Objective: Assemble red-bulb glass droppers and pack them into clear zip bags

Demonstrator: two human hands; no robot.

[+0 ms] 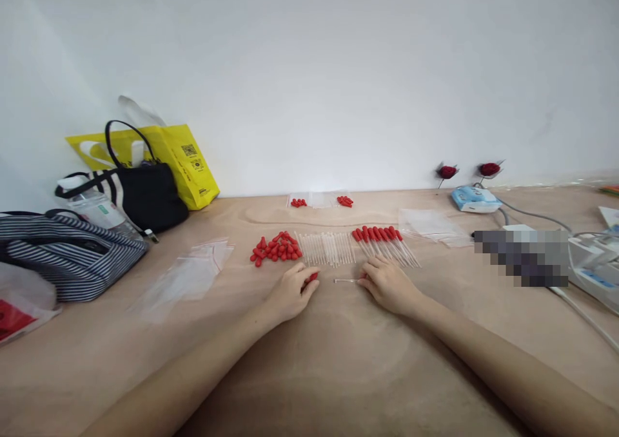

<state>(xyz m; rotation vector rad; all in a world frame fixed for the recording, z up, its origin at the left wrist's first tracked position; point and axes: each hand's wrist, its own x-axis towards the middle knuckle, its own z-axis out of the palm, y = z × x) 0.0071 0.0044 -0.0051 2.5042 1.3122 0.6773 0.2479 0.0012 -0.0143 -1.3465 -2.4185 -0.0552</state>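
Note:
Between the thumb and fingers of my left hand [292,292] is a small red rubber tip [312,277]. My right hand [385,285] pinches one end of a thin clear stick [344,280], whose free end points left toward the red tip. The stick and the tip are apart. Just beyond my left hand lies a pile of loose red tips [276,249]. A row of bare pale sticks [325,249] lies in the middle. Beyond my right hand, several sticks with red tips on their far ends [380,236] lie slanted side by side.
Clear plastic bags lie left [193,272] and right [430,224]. More red tips [298,202] lie on bags by the wall. Bags crowd the left: yellow [196,173], black [152,198], striped [91,263]. At right are a blue-white pack [476,198], dark red flowers [447,171] and cables [536,210].

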